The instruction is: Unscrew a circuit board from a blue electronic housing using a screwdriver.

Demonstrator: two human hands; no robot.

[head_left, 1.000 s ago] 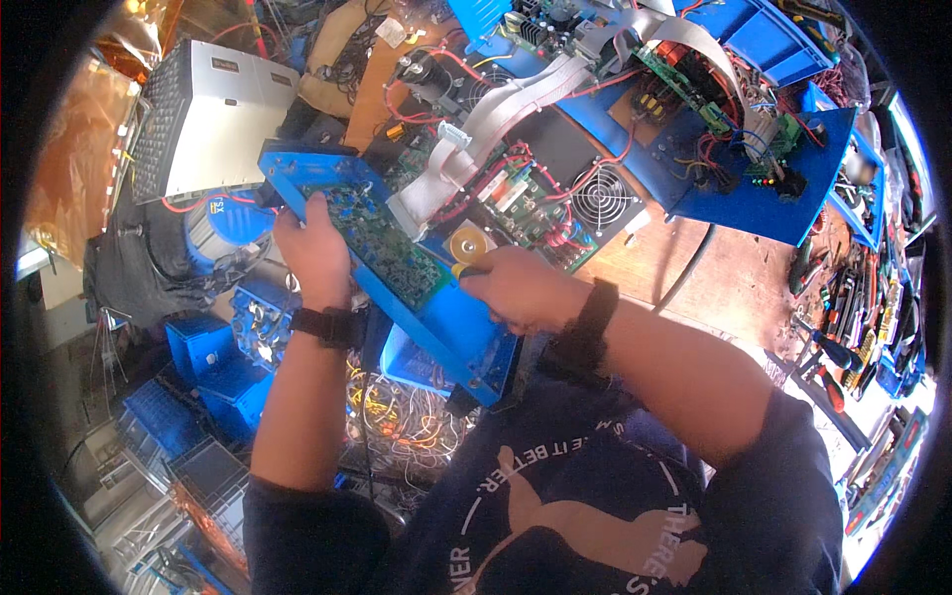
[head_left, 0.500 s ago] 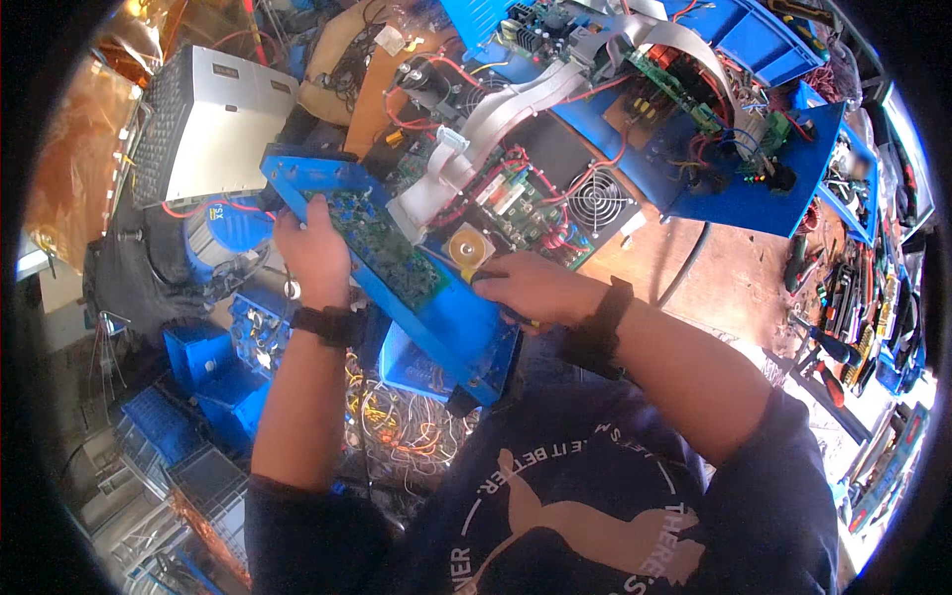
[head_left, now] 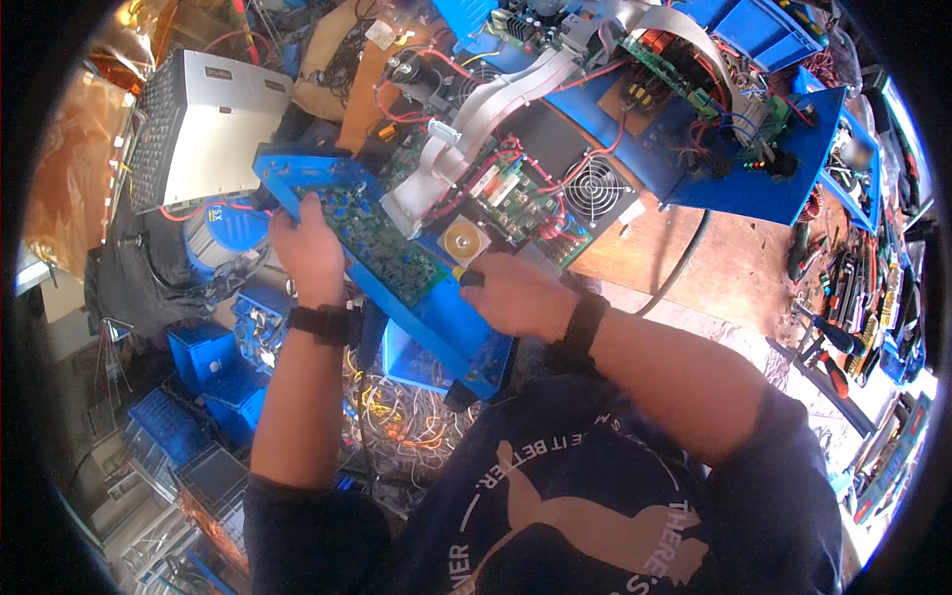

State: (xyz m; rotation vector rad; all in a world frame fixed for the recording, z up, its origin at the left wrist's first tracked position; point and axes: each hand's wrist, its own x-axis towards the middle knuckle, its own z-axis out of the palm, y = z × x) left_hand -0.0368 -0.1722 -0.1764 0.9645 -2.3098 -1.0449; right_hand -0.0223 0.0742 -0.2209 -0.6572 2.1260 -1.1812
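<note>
My left hand (head_left: 305, 248) grips the near edge of a blue metal panel (head_left: 446, 347), thumb on top beside a green circuit board (head_left: 387, 253) mounted on it. My right hand (head_left: 511, 297) is closed around a black-and-yellow tool handle (head_left: 464, 277), probably a screwdriver, at the board's right end; its tip is hidden. Above the panel lies an opened electronic unit with a grey ribbon cable (head_left: 436, 169), red wires, a round gold component (head_left: 461, 240) and a fan grille (head_left: 595, 188). A blue side plate (head_left: 754, 188) carrying wiring stands at its right.
A silver case (head_left: 208, 119) lies at upper left. Blue bins (head_left: 198, 357) are at lower left, and a tangle of wires (head_left: 397, 416) sits below the panel. Hand tools (head_left: 848, 327) crowd the right side of the wooden bench (head_left: 694, 278), with another blue bin (head_left: 764, 35) at upper right.
The view has shifted slightly. My right hand has moved a little along the panel's right part, while my left hand keeps its hold on the edge.
</note>
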